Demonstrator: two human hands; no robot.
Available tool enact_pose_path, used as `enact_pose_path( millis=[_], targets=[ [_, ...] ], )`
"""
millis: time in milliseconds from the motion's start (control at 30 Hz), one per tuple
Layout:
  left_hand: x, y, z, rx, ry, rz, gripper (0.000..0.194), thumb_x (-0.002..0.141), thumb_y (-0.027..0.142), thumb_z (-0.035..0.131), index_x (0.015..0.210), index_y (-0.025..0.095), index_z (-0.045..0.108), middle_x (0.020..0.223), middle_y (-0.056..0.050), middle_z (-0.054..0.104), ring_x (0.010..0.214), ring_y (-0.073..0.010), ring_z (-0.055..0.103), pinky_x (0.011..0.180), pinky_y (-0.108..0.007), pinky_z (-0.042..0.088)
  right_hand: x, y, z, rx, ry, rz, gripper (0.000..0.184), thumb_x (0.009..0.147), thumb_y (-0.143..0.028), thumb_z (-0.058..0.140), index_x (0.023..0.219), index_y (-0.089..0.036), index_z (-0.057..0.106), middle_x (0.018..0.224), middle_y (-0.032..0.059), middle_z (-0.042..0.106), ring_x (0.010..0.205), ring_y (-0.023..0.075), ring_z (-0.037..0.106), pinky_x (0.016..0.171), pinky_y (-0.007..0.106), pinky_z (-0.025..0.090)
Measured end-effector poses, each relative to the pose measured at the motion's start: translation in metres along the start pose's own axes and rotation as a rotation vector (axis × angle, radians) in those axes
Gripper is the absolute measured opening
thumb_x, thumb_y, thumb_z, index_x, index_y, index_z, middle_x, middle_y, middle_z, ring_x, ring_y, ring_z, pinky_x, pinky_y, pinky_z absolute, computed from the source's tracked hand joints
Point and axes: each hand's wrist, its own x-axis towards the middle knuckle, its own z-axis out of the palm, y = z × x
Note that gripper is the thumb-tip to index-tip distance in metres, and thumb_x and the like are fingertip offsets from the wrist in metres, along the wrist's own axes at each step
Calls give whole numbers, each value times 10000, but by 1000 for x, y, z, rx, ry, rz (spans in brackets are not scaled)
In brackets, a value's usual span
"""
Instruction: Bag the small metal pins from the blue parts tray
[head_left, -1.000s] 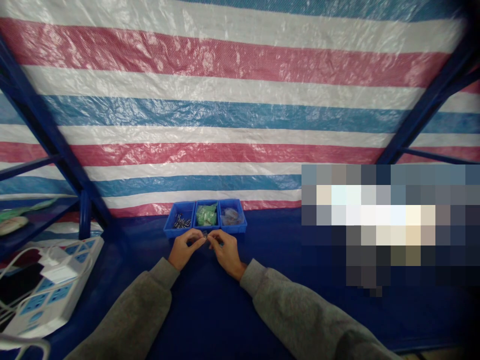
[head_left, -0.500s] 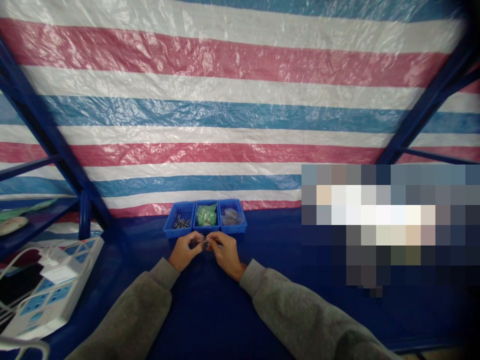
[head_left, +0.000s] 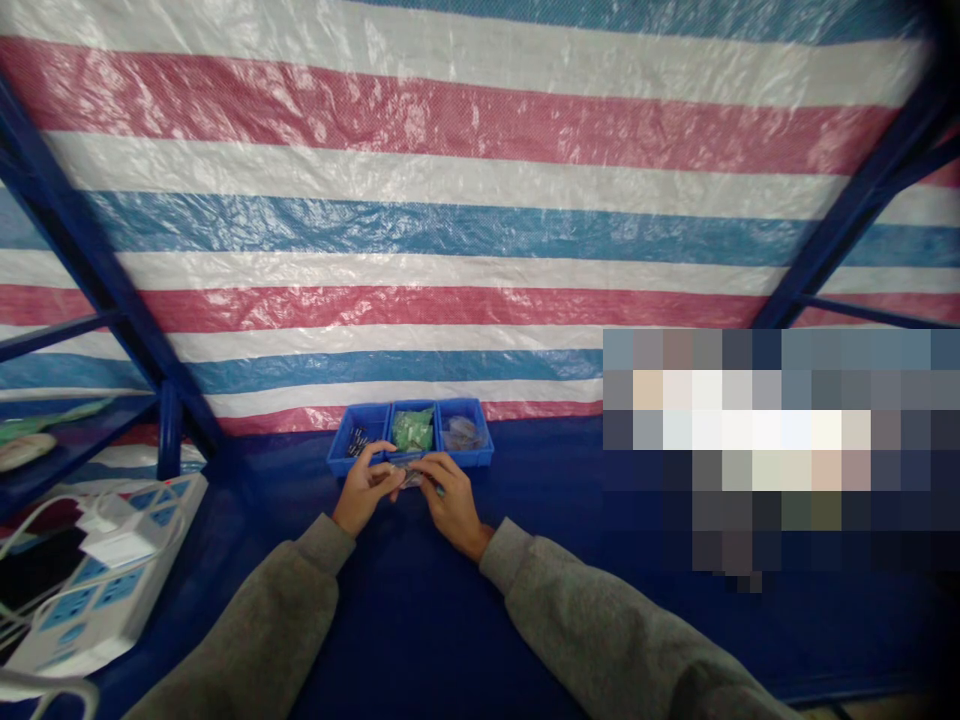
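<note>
Between my hands is a small clear plastic bag [head_left: 412,479], held just in front of the blue bins; its contents are too small to make out. My left hand [head_left: 364,490] pinches its left side between thumb and fingers, with the index finger raised toward the left bin. On the other side, the thumb and fingertips of my right hand [head_left: 452,500] are closed on the bag. Dark and silvery small metal pieces [head_left: 358,441] lie in the left bin, partly behind my left hand. Green packets [head_left: 413,430] fill the middle bin, and clear plastic bags [head_left: 463,433] lie in the right one.
Three joined blue bins [head_left: 486,458] stand at the back of the dark blue table [head_left: 420,620], against a striped tarp [head_left: 480,230]. A white power strip [head_left: 112,620] with cables lies at left. Blue metal posts [head_left: 97,250] frame the sides. A pixelated patch hides the right.
My left hand has turned and its index finger has lifted toward the left bin. The clear bag shows more plainly between my fingers. My right hand has shifted only slightly.
</note>
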Motion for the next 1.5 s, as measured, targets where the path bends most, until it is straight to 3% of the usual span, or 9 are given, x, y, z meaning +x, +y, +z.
enact_pose_path(
  millis=[167,400,533,633,733,867,1067,1267,1500],
  targets=[
    [0,1,-1,103,-5,61,313,854,408,462,832,125,593,665,-10,530,551,-97,482,536,-229,408,0,5,2,-27,64,37,100,829,-218,558,853,-202,654,906,53,586,813,153,564,718,257,470],
    [-1,3,-2,383,13,247,200,765,346,607,761,150,644,877,-62,584,849,-177,543,742,-278,451,-1,5,2,-47,4,53,140,844,-250,546,792,-181,656,725,20,624,669,133,567,656,242,443],
    [-3,0,-1,310,-11,150,208,788,341,582,781,136,618,719,-35,610,682,-150,572,675,-277,462,-2,5,2,-14,-7,67,185,877,-250,489,903,-184,660,724,21,624,644,132,567,639,240,446],
    [-3,-3,1,171,-19,46,308,787,350,587,1012,143,549,624,3,600,512,-114,540,539,-244,444,-2,3,1,42,-18,85,280,919,-214,384,1095,-194,601,723,18,606,598,119,552,609,235,456],
    [-2,-4,1,67,-9,8,472,778,351,602,1174,168,423,598,30,588,456,-102,516,487,-226,428,-1,1,0,39,-32,25,259,906,-199,412,1058,-216,621,856,43,606,734,135,577,708,257,475],
    [0,-3,0,107,2,23,314,814,384,543,1018,146,551,623,8,566,525,-111,522,506,-226,434,1,0,1,-3,39,21,132,850,-216,526,896,-204,649,994,65,579,903,164,561,776,267,470],
    [-1,3,-2,383,-6,221,295,835,371,509,751,135,666,909,-77,618,865,-183,563,777,-285,450,0,5,2,-16,-4,72,157,879,-221,469,890,-198,625,835,32,630,780,151,584,735,265,462],
    [-4,0,1,288,-5,85,266,788,359,580,911,130,633,651,-22,634,598,-144,587,614,-263,472,-2,6,3,68,56,111,240,872,-223,479,1101,-189,544,810,20,629,712,138,588,675,249,478],
    [-1,3,1,69,55,27,369,769,341,613,1057,134,513,611,-10,641,569,-160,608,548,-260,460,1,0,1,10,-4,-8,181,849,-166,494,959,-208,631,995,64,602,936,168,565,819,286,463]
  ],
)
